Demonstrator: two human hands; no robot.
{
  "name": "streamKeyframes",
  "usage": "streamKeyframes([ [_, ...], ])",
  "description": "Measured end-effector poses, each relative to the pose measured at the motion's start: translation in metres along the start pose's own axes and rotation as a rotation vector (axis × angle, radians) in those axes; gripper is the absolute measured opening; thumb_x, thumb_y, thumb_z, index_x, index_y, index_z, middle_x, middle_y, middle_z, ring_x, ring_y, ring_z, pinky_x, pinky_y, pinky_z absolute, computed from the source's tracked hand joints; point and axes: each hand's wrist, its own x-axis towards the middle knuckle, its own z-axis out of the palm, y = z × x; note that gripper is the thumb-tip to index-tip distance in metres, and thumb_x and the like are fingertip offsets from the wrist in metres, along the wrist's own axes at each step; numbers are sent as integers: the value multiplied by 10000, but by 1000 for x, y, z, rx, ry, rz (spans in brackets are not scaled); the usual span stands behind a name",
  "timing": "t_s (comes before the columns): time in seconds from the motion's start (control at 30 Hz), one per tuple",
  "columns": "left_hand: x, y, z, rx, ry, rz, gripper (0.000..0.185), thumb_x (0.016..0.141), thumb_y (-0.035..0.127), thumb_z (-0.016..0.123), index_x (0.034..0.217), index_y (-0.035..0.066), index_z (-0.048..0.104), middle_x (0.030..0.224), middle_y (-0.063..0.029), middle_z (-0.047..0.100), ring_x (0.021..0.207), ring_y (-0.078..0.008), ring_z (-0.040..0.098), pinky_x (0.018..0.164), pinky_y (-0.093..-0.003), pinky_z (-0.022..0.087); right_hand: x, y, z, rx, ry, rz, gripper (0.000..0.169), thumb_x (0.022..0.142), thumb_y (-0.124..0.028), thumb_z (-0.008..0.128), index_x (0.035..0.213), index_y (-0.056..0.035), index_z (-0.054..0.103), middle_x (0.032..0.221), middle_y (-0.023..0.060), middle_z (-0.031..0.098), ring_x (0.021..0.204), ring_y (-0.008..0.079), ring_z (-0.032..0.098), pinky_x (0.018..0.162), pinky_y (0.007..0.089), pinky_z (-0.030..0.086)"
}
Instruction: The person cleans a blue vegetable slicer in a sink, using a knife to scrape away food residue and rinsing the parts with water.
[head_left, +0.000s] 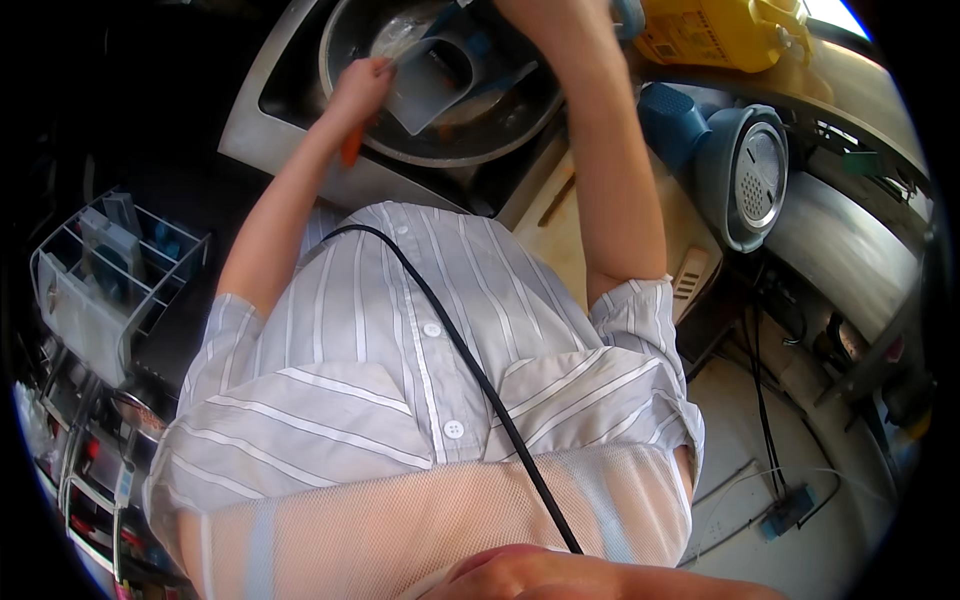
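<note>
My left hand (364, 90) grips the rim of a translucent plastic container (427, 94), tilted over a round metal basin (480, 155). Just beneath the same hand, an orange object (351, 146) shows; I cannot tell what it is or whether the hand holds it. A blue piece (495, 41), perhaps plastic, lies in or over the basin, partly behind the container. My right hand (559, 19) reaches above the basin's right side. The top edge of the view cuts off its fingers, so what they touch is hidden.
A yellow plastic jug (697, 34) stands at upper right, above a blue cup-like vessel (671, 124) and a grey-blue appliance part (754, 165) with a perforated disc. A cutting board (555, 247) lies below my right forearm. White wire rack (142, 262) at left; cables (761, 405) at right.
</note>
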Motion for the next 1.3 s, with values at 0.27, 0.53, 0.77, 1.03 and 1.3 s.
streamKeyframes([
  [0.27, -24, 12, -27, -16, -176, 42, 359, 875, 211, 517, 1201, 68, 561, 613, -59, 582, 426, -131, 519, 418, -267, 428, 11, 30, 133, 658, -140, 547, 585, 737, -271, 751, 1151, 16, 451, 985, 174, 629, 863, 193, 624, 728, 300, 505],
  [0.53, 9, 9, -83, -57, -237, 183, 356, 879, 169, 508, 1206, 32, 534, 669, -29, 581, 373, -60, 432, 353, -202, 341, -50, 6, 93, 1250, -108, 489, 289, 774, -83, 668, 998, -53, 488, 799, 78, 614, 716, 169, 633, 606, 274, 504],
  [0.77, 102, 96, -89, -10, 64, 214, 387, 811, 188, 558, 1141, -14, 559, 727, -129, 651, 509, -213, 605, 470, -348, 490, -101, 4, 59, 1034, -160, 462, 524, 742, 28, 652, 1161, -97, 363, 867, 40, 487, 694, 91, 519, 644, 232, 486],
  [1.03, 214, 170, -83, 357, 273, 281, 439, 853, 448, 487, 1080, 95, 619, 959, -171, 656, 893, -303, 637, 768, -428, 489, -101, 9, 10, 1061, -156, 818, 670, 744, 55, 516, 1360, -25, 266, 1030, 147, 536, 745, 192, 625, 671, 281, 514],
  [1.3, 252, 148, -53, 175, 381, 391, 407, 867, 399, 512, 967, 26, 640, 788, -167, 667, 646, -270, 642, 595, -388, 500, -90, 7, 11, 1315, 82, 655, 240, 732, 77, 400, 930, 7, 517, 688, 73, 522, 581, 139, 519, 627, 245, 451],
])
